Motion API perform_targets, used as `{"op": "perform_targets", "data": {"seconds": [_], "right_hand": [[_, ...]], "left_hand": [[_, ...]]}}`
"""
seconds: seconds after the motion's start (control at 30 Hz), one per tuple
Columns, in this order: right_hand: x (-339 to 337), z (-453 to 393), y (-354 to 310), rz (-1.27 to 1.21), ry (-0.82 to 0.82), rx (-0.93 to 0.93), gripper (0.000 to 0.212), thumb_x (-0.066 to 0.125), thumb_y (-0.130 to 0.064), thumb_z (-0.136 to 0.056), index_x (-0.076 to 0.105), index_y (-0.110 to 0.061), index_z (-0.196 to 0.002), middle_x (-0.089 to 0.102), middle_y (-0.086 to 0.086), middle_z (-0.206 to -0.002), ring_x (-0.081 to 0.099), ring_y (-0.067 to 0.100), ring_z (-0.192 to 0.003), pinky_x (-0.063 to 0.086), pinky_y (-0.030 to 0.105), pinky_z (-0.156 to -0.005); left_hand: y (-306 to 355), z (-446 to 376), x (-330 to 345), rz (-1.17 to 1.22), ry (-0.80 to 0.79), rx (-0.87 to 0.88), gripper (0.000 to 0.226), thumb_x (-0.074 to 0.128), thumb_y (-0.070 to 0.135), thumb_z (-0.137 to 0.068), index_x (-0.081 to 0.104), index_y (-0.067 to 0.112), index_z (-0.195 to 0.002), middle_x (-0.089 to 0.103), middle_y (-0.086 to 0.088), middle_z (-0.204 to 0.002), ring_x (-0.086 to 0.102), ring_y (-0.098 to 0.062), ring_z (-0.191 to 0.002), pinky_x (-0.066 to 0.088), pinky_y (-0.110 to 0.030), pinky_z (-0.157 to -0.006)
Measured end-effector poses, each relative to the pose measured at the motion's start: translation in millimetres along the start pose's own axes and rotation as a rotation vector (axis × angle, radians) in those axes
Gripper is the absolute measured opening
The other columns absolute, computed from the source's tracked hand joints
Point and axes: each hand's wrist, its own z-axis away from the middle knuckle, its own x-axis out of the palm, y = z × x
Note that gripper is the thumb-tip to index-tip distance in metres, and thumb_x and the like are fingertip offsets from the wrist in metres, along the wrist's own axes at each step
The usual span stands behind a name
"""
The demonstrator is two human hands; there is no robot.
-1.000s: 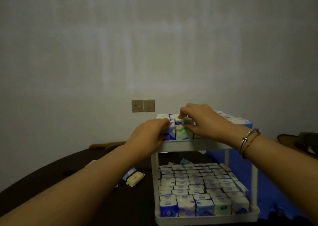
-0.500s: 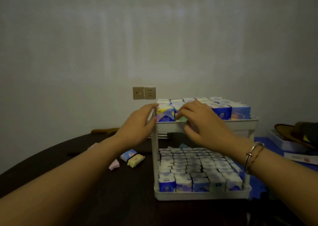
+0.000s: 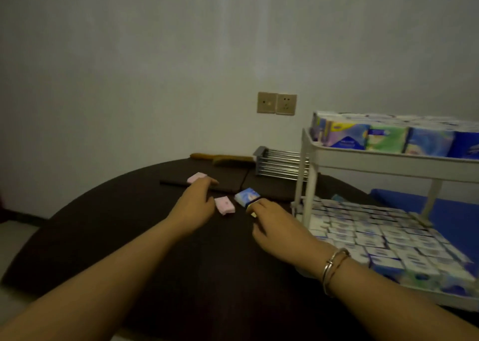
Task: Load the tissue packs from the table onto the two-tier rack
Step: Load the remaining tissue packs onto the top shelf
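We are looking at the last loose tissue packs on the dark table [image 3: 145,237]: a pink pack [image 3: 224,205] lying between our hands, a blue pack [image 3: 247,196] just beyond the right fingertips, and a second pink pack [image 3: 197,177] farther back, touching or nearly touching the tip of the left forefinger. A pale yellowish pack [image 3: 253,214] seems to be peeking from under the right fingers, though the dim, smeared view is leaving us unsure whether those fingers are pinching it or only covering it.

A moment ago both hands were up at the front of the rack's top tier, settling a pack into the row; now they are coming down onto the table to the rack's left, and our gaze is swinging that way with them. We are reading this as one placement finished and the next pickup beginning.

The left hand [image 3: 195,209] is stretching forward with fingers extended and relaxed, holding nothing. The right hand [image 3: 272,223] is lying low over the table with its fingers curled down toward the blue pack.

The white two-tier rack [image 3: 309,159] is standing to the right, its upper tier lined with upright packs along the front edge and its lower tier carpeted with packs lying close together. With so few packs left on the table, we are judging the loading to be nearly done. Behind the packs a metal wire rack [image 3: 281,164] and a wooden-handled brush [image 3: 220,157] are resting near the wall, below the wall sockets [image 3: 276,104].
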Motion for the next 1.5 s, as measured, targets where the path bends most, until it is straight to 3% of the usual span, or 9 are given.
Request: {"op": "perform_targets", "data": {"seconds": [0.17, 0.47, 0.6, 0.8, 0.93, 1.03, 1.17, 1.27, 1.5], "right_hand": [[59.2, -63.6, 30.5, -0.068, -0.073, 0.345, 0.042, 0.05, -0.016, -0.087, 0.045, -0.013, -0.128, 0.044, 0.01, -0.132, 0.043, 0.028, -0.122, 0.04, 0.036, -0.1], [126.0, -121.5, 84.8, -0.035, -0.186, 0.655, 0.06, 0.049, -0.038, -0.092, 0.023, -0.031, -0.146, 0.005, 0.015, -0.157, 0.011, 0.038, -0.143, 0.021, 0.05, -0.113], [129.7, -120.9, 84.8, 0.013, -0.115, 0.625, 0.051, 0.053, -0.038, -0.09, 0.034, -0.028, -0.136, 0.031, 0.014, -0.14, 0.039, 0.036, -0.124, 0.038, 0.044, -0.1], [103.9, -96.6, 63.2, -0.04, -0.225, 0.592, 0.065, 0.07, -0.033, -0.079, 0.034, -0.024, -0.132, 0.034, 0.013, -0.133, 0.042, 0.035, -0.121, 0.044, 0.039, -0.092], [79.5, -67.9, 41.3, -0.015, -0.284, 0.546, 0.063, 0.068, -0.033, -0.079, 0.035, -0.021, -0.131, 0.045, 0.014, -0.127, 0.048, 0.034, -0.116, 0.045, 0.039, -0.09], [48.9, -53.4, 23.1, -0.2, -0.126, 0.527, 0.034, 0.052, -0.022, -0.09, 0.046, -0.014, -0.122, 0.059, 0.015, -0.117, 0.056, 0.033, -0.107, 0.046, 0.038, -0.086], [-8.0, -50.8, 7.3, -0.158, -0.064, 0.524, 0.029, 0.044, -0.014, -0.095, 0.06, -0.005, -0.117, 0.062, 0.017, -0.118, 0.058, 0.032, -0.11, 0.046, 0.033, -0.087], [-33.4, -36.9, -0.6, -0.082, -0.147, 0.412, 0.028, 0.052, -0.017, -0.092, 0.057, -0.011, -0.119, 0.059, 0.011, -0.121, 0.057, 0.026, -0.11, 0.044, 0.03, -0.083], [46.5, -21.3, -44.4, -0.256, -0.507, 0.105, 0.058, 0.062, -0.05, -0.083, 0.044, -0.024, -0.132, 0.049, 0.003, -0.128, 0.051, 0.017, -0.111, 0.044, 0.029, -0.093]], "left_hand": [[-45.2, -38.2, 29.1, -0.012, -0.1, -0.036, 0.056, 0.056, 0.009, -0.09, 0.038, 0.024, -0.141, 0.038, 0.0, -0.146, 0.043, -0.016, -0.128, 0.039, -0.026, -0.096], [-105.4, -109.1, 114.4, -0.202, -0.349, -0.096, 0.067, 0.056, 0.035, -0.091, 0.022, 0.035, -0.148, 0.006, -0.002, -0.16, 0.009, -0.032, -0.145, 0.014, -0.047, -0.118], [-105.4, -106.0, 119.9, -0.105, -0.204, -0.042, 0.044, 0.059, 0.024, -0.09, 0.047, 0.023, -0.132, 0.029, -0.002, -0.15, 0.034, -0.024, -0.132, 0.031, -0.03, -0.105], [-88.2, -76.6, 103.0, -0.092, -0.207, -0.042, 0.025, 0.067, 0.016, -0.083, 0.047, 0.026, -0.096, 0.04, -0.002, -0.13, 0.046, -0.02, -0.115, 0.042, -0.029, -0.095], [-68.3, -48.0, 81.6, -0.003, -0.249, -0.094, 0.031, 0.066, 0.015, -0.082, 0.047, 0.028, -0.103, 0.041, -0.002, -0.125, 0.049, -0.017, -0.107, 0.043, -0.026, -0.084], [-43.9, -33.9, 60.2, 0.099, -0.161, -0.069, 0.02, 0.057, 0.027, -0.091, 0.052, 0.026, -0.111, 0.051, -0.004, -0.121, 0.053, -0.015, -0.103, 0.04, -0.024, -0.081], [6.9, -26.7, 21.9, 0.265, -0.061, -0.096, 0.026, 0.052, 0.028, -0.096, 0.057, 0.023, -0.121, 0.055, 0.004, -0.117, 0.052, -0.011, -0.108, 0.042, -0.026, -0.091], [22.6, -16.4, 7.2, 0.292, -0.09, -0.158, 0.03, 0.047, 0.022, -0.098, 0.056, 0.019, -0.126, 0.054, -0.003, -0.126, 0.053, -0.02, -0.116, 0.043, -0.036, -0.102], [-40.1, 39.3, 20.2, 0.247, -0.099, -0.434, 0.029, 0.044, 0.022, -0.098, 0.055, 0.025, -0.124, 0.051, 0.0, -0.132, 0.049, -0.014, -0.112, 0.041, -0.028, -0.087]]}}
